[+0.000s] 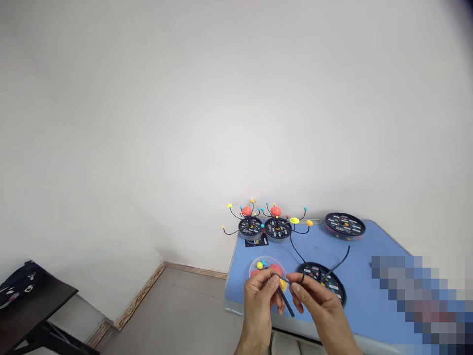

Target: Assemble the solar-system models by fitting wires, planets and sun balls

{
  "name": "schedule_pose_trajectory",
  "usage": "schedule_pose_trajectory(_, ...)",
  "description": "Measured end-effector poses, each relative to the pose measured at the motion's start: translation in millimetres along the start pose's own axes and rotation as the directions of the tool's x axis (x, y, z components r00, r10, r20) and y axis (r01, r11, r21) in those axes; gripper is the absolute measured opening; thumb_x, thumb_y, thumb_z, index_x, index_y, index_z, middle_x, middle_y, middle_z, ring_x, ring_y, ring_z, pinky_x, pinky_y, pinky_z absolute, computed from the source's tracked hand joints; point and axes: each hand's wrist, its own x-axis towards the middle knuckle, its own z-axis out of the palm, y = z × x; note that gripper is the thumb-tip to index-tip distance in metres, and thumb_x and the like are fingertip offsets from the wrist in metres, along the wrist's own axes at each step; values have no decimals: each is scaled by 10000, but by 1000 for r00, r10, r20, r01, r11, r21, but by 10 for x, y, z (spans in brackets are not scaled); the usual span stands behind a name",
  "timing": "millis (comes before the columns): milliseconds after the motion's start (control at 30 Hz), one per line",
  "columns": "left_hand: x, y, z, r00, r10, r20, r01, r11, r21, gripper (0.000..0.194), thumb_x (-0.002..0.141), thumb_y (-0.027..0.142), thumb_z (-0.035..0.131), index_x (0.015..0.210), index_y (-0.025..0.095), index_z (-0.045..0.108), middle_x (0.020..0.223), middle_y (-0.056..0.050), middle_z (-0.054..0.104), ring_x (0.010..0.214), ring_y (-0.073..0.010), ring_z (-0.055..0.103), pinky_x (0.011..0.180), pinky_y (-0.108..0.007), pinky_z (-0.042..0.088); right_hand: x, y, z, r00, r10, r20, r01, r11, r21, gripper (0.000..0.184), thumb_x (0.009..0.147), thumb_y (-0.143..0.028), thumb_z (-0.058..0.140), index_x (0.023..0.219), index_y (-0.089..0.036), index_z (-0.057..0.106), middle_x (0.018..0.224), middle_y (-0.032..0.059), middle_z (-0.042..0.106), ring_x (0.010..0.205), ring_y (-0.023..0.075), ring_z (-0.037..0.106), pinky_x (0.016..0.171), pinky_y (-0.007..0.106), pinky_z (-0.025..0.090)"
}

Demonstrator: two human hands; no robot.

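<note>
My left hand (pixel 258 298) is closed, with thumb and fingers pinching a black rod (pixel 286 301) whose thicker end slants down toward the table's front edge. My right hand (pixel 320 301) is also closed, its fingertips on a thin black piece that meets the rod between both hands. Whether the two are one part cannot be made out. Partly behind the right hand lies a round black base (pixel 334 286) with thin black arms rising from it. Behind the left hand, a clear round tub (pixel 254 264) contains coloured balls, partly hidden by the fingers.
Two assembled solar system models (pixel 251 235) (pixel 278 238) with red centre balls stand at the back left of the blue table (pixel 373 296). A dark printed card (pixel 261 241) lies under one. Another round base (pixel 345 231) is at the back right. A black table (pixel 44 296) is far left.
</note>
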Motion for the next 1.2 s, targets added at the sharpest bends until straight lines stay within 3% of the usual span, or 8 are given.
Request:
schedule_pose_trajectory(233, -32, -86, 98, 999, 14, -39, -13, 1000, 24, 425, 686, 517, 791, 799, 110, 744, 614, -17, 625, 388, -58, 452, 379, -190, 362, 39, 13, 41, 1000, -23, 0, 23, 1000, -12, 483, 733, -666, 707, 633, -193, 687, 569, 1, 565, 487, 136, 469, 501, 276, 409)
schedule_pose_trajectory(367, -37, -120, 105, 998, 16, -65, -14, 999, 35, 441, 666, 523, 810, 830, 118, 755, 603, -16, 626, 411, -72, 472, 405, -204, 409, 51, 35, 1, 999, 8, -35, -7, 1000, 24, 458, 749, -643, 713, 668, -193, 685, 581, -2, 573, 479, 126, 462, 485, 268, 399)
schedule_pose_trajectory(500, -50, -86, 33, 990, 59, -126, -55, 998, 31, 459, 664, 512, 821, 933, 144, 771, 731, -44, 688, 484, -97, 548, 491, -238, 495, 59, 28, -42, 997, 22, -76, -17, 998, 67, 424, 747, -612, 736, 703, -192, 693, 627, 8, 598, 506, 127, 469, 473, 263, 401)
schedule_pose_trajectory(633, -60, -52, -58, 977, 116, -177, -106, 992, 62, 487, 688, 522, 805, 988, 140, 768, 573, -18, 647, 532, -150, 609, 596, -286, 539, 70, 39, -59, 997, 26, -78, -19, 997, 80, 415, 755, -597, 740, 710, -187, 698, 626, 10, 598, 509, 125, 473, 473, 262, 401)
schedule_pose_trajectory(967, -197, -135, -92, 892, 305, -335, -243, 946, 213, 401, 728, 503, 777, 946, 167, 755, 603, -20, 658, 559, -174, 634, 582, -295, 559, 33, 44, -102, 991, 11, -135, 3, 994, 108, 393, 700, -572, 794, 769, -194, 712, 659, 26, 628, 547, 156, 516, 477, 278, 441)
schedule_pose_trajectory(1200, -262, -225, -55, 846, 359, -394, -259, 923, 283, 399, 734, 532, 764, 920, 180, 746, 577, -6, 643, 529, -179, 635, 557, -298, 560, 29, 98, -196, 988, 1, -157, 16, 994, 108, 419, 722, -585, 776, 811, -177, 748, 675, 31, 625, 546, 146, 512, 476, 271, 443)
